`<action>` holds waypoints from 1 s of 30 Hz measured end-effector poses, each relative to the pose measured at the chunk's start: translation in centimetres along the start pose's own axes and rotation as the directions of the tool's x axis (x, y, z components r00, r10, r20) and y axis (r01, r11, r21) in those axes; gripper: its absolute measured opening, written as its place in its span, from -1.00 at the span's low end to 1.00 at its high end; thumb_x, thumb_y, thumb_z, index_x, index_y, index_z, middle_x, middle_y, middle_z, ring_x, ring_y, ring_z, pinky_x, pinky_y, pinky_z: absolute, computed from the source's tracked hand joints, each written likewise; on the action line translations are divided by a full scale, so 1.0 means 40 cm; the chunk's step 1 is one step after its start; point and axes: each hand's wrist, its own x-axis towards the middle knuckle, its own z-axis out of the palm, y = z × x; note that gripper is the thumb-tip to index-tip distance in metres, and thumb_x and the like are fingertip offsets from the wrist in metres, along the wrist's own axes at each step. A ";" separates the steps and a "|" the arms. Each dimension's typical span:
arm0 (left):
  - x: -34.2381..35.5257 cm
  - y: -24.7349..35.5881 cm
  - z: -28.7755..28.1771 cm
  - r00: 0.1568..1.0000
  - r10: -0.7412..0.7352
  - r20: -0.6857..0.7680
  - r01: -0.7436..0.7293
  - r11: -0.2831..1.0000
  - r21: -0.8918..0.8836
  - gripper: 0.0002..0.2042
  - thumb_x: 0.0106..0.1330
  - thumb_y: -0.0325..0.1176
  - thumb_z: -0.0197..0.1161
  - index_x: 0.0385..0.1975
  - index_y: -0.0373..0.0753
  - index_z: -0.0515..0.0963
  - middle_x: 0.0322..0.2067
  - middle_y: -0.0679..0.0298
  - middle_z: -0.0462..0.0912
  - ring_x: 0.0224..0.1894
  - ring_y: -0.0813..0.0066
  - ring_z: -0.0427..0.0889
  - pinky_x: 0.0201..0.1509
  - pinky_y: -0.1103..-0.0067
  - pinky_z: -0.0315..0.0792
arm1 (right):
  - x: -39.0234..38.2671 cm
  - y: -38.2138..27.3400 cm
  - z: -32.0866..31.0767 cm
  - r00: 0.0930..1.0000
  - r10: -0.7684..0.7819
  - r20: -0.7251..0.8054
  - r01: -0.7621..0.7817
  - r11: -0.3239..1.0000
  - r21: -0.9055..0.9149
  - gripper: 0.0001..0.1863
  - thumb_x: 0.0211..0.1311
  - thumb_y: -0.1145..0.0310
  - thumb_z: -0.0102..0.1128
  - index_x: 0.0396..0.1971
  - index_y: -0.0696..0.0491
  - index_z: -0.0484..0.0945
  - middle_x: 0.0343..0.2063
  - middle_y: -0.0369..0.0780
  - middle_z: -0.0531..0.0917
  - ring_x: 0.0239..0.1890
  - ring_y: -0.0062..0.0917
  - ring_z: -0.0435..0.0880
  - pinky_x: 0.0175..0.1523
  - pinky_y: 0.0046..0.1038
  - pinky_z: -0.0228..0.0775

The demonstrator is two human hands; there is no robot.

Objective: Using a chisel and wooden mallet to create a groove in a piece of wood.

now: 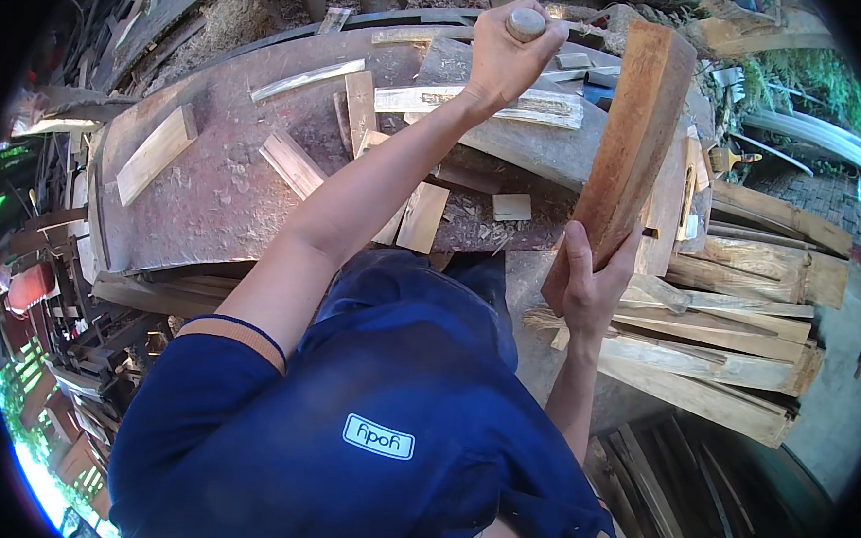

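My left hand [512, 59] is raised over the far side of the workbench, its fingers closed round a round-ended handle [526, 24]. The handle's end faces up; whatever lies below the fist is hidden, so I cannot tell the tool's kind. In my right hand [597, 283] is a long, thick brown wooden block [634, 134], gripped near its lower end and tilted away up and to the right. Thumb and fingers press on its opposite sides. The block and my left fist are apart.
A worn workbench [220, 200] curves ahead, strewn with shavings and offcuts, among them a pale wood block [157, 154] and a light board [488, 104]. Stacked split planks [728, 353] lie at right, near a brush [733, 159]. A red object [30, 288] stands left among wood scraps.
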 end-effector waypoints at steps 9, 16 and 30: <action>-0.010 0.007 0.018 0.996 0.089 0.016 -0.090 0.987 0.135 -0.82 0.20 -0.39 0.28 -0.59 -0.26 0.47 -0.73 0.44 0.47 -0.67 0.82 0.39 -0.64 0.77 0.26 | 0.006 -0.012 -0.003 1.000 -0.001 0.018 0.001 1.000 -0.008 -0.32 0.13 0.15 0.32 0.03 0.36 0.26 -0.31 -0.02 0.58 -0.29 -0.34 0.58 -0.12 -0.36 0.41; -0.039 0.014 0.043 0.990 0.143 0.017 -0.142 0.953 0.266 -0.81 0.15 -0.33 0.31 -0.58 -0.27 0.50 -0.70 0.40 0.51 -0.59 0.73 0.46 -0.51 0.67 0.37 | 0.010 -0.067 0.003 0.996 0.080 0.045 -0.086 0.987 0.139 -0.42 0.14 0.30 0.30 0.04 0.25 0.23 -0.43 -0.13 0.52 -0.49 -0.57 0.53 -0.44 -0.54 0.39; -0.174 0.012 0.111 0.912 0.193 0.362 -0.301 0.914 0.273 -0.82 -0.10 -0.24 0.35 -0.54 -0.11 0.52 -0.58 0.19 0.59 -0.50 0.12 0.60 -0.44 0.35 0.45 | -0.015 -0.030 0.007 0.975 -0.035 -0.218 0.082 0.974 0.213 -0.38 0.07 0.31 0.33 0.07 0.21 0.25 -0.27 -0.13 0.50 -0.28 -0.31 0.54 -0.12 -0.32 0.41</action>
